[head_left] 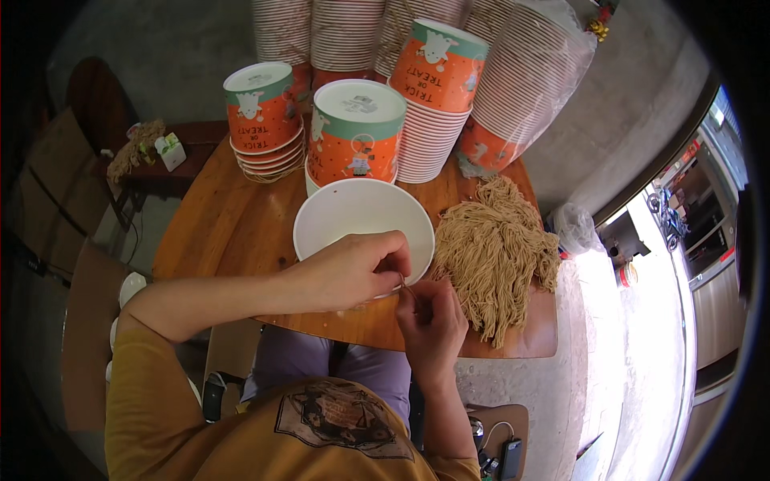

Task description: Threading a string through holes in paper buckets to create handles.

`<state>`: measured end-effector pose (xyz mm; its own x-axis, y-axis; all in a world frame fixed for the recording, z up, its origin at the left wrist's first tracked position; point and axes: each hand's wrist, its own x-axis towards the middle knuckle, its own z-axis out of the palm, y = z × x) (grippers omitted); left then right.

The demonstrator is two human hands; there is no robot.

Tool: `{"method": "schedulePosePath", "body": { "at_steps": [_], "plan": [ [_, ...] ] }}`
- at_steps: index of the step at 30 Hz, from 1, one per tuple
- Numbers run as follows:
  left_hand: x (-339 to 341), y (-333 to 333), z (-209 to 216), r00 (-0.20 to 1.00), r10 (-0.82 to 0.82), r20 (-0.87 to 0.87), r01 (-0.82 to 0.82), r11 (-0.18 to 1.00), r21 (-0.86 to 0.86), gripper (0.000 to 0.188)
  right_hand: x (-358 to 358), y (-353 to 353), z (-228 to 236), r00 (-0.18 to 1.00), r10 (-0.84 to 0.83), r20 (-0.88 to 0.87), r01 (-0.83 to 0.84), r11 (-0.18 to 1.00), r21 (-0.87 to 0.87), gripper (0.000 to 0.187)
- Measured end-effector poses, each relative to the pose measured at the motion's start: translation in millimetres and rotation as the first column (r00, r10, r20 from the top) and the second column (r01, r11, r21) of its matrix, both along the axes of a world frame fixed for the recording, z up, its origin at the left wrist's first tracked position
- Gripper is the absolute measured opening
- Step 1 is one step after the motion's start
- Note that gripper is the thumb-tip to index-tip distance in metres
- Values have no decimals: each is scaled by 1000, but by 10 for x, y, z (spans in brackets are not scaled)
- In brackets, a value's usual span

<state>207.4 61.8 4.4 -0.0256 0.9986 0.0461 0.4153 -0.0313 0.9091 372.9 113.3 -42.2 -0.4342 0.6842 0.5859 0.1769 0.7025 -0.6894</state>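
Note:
A paper bucket [345, 212] with a white inside stands on the wooden table in front of me, its mouth facing up and toward me. At its near right rim my left hand [353, 268] is closed, the fingertips pinching a thin tan string [410, 290]. My right hand [435, 321] is just below and to the right, also in a pinch on the string. The string shows only between the fingertips; the rest is hidden by the hands. Right of the bucket lies a big bundle of tan strings [493, 252].
Upside-down orange and green buckets stand behind: a short stack [261, 108], one close by [357, 136], and a tall stack [433, 112]. A plastic-wrapped stack [521, 80] leans at the back right. The wooden table [212, 232] has a curved left edge. A phone [511, 458] lies below right.

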Motion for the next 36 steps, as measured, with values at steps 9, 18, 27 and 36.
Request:
{"method": "schedulePosePath", "body": {
  "at_steps": [9, 18, 27, 36],
  "plan": [
    [16, 20, -34, 996, -13, 88, 5, 996, 92, 10, 12, 26, -29, 1000, 20, 9, -21, 998, 64, 19],
    [3, 17, -41, 995, -9, 100, 4, 999, 46, 10, 13, 32, -23, 999, 30, 14, -31, 999, 39, 18],
    [26, 10, 55, 989, -14, 147, 15, 1000, -1, 11, -6, 34, -63, 999, 42, -28, -44, 996, -75, 14],
    [-69, 87, -12, 970, -150, 193, 151, 989, 8, 27, 62, 134, -48, 880, 60, -470, -457, 376, -807, 7]
  ]
}}
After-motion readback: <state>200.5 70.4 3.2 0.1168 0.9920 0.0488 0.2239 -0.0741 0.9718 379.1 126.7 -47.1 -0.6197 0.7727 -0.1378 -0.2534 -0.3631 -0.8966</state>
